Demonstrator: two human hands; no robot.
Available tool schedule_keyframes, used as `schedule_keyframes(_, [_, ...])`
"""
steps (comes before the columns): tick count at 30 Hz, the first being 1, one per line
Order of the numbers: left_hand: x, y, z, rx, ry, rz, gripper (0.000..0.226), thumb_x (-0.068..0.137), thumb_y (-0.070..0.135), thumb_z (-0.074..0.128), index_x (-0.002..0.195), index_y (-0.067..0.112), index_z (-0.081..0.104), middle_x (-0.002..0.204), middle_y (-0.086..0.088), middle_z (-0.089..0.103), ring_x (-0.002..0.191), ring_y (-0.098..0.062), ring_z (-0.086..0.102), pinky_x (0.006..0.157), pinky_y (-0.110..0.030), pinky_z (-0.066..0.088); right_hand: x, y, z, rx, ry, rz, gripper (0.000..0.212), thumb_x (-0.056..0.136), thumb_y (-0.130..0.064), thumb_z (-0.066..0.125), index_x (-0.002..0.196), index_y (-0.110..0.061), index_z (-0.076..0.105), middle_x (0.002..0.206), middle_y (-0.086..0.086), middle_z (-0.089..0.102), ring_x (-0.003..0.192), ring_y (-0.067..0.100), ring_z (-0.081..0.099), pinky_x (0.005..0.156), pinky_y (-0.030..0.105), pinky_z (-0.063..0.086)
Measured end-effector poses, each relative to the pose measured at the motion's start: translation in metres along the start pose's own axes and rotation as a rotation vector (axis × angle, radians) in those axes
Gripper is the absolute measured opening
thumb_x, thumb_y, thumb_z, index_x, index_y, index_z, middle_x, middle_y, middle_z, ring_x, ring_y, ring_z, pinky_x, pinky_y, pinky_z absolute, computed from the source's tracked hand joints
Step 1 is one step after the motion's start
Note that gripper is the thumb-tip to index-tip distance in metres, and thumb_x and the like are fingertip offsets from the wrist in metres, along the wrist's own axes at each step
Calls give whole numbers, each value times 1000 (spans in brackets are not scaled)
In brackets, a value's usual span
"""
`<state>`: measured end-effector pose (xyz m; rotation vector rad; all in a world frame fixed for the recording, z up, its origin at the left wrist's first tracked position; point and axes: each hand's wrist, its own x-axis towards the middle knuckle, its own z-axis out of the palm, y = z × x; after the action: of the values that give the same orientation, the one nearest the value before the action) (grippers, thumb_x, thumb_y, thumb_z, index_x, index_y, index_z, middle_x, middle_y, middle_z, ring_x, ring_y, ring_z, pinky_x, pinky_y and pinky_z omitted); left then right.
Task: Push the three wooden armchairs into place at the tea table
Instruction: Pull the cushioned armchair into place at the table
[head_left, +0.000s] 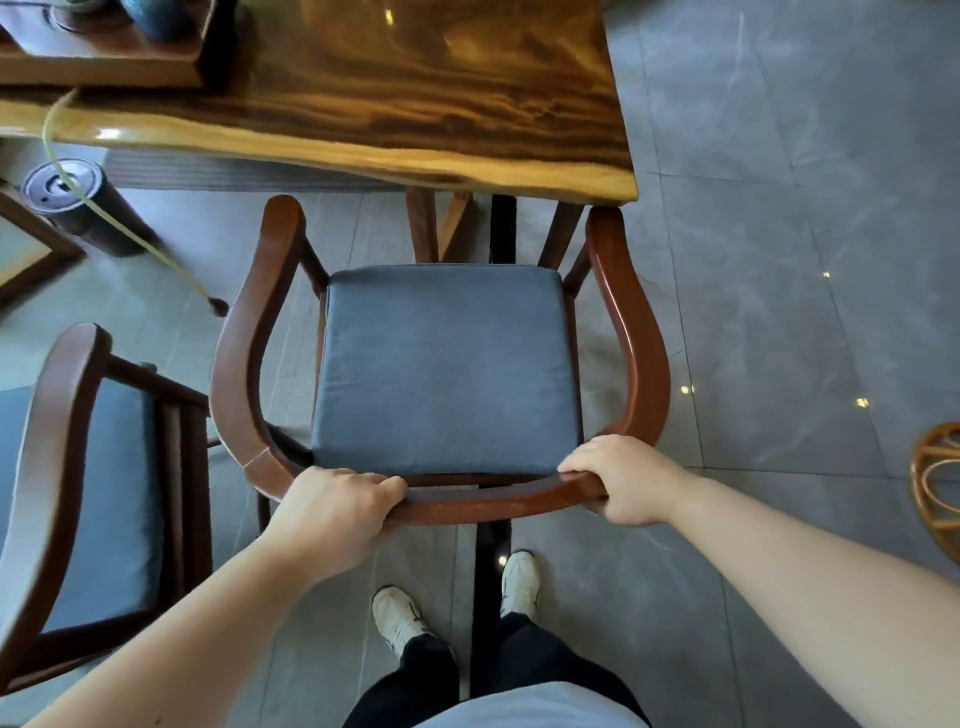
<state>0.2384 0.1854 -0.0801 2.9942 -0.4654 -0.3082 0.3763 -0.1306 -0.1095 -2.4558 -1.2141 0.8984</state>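
A wooden armchair (639, 332) with a curved brown rail and a blue-grey cushion (441, 364) stands right in front of me, facing the tea table (415, 104). Its arm tips reach the table's near edge. My left hand (337, 514) grips the back rail on the left. My right hand (623, 480) grips the same rail on the right. A second armchair (47, 467) of the same kind stands at my left, farther from the table. No third armchair is in view.
A dark cylinder (67, 200) with a green cord stands on the floor under the table's left part. A wooden tea tray (104, 62) rests on the tabletop. A rattan object (935, 483) sits at the right edge. Grey tiled floor lies to the right.
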Motion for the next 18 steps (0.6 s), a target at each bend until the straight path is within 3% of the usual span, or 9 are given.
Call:
schedule_keyframes(2, [3,-13,-5,23,20,2,28,65,37,78,70,21,57,54,5,59,44,-24,57,38,-25,38,7,-6,-3,25,29,8,13,76,-13,67,88,-17,66,90,-1,68,88,22,59,79,39,47])
schedule_keyframes(5, [6,-34,-11,50,45,0,29,65,41,78,71,22,58,55,5,59,46,-23,59,39,-27,40,20,-17,-9,35,39,33,23,76,-10,65,97,-19,67,96,-2,68,92,20,59,81,37,47])
schedule_keyframes(18, [-3,-35,-3,12,102,-8,30,58,36,85,66,20,60,52,4,59,43,-26,57,40,-29,44,27,-28,-13,-170,-140,22,15,84,-24,62,97,-20,58,92,2,66,82,26,61,71,42,49])
